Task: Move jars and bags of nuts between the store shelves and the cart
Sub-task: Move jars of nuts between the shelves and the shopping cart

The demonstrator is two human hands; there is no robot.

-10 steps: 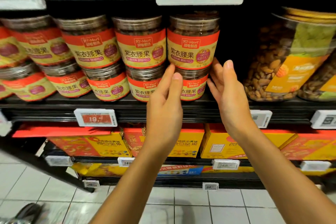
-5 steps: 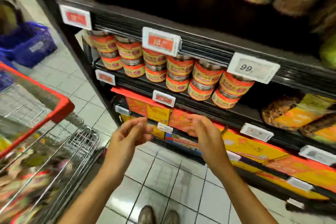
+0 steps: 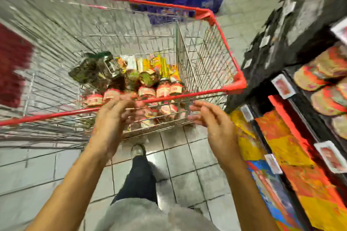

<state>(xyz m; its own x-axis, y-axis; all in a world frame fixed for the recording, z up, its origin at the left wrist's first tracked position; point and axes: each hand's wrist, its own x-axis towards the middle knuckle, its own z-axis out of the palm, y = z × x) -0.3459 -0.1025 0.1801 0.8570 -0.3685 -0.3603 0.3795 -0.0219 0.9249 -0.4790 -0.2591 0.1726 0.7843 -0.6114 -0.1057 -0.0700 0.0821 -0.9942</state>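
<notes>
Swung from shelves (image 3: 317,84) to cart (image 3: 216,18). Left hand (image 3: 110,118) and right hand (image 3: 216,120) now at near rim, both empty, fingers loose. Jars (image 3: 155,90), bags (image 3: 159,63) in cart bottom. Heavy blur.

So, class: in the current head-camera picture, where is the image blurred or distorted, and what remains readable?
Head view: motion blur smears the cart wires, the shelf jars and both hands, left hand and right hand; wide-angle distortion bends the cart rim and shelving; jars in the cart show red labels, but no text is readable.
</notes>
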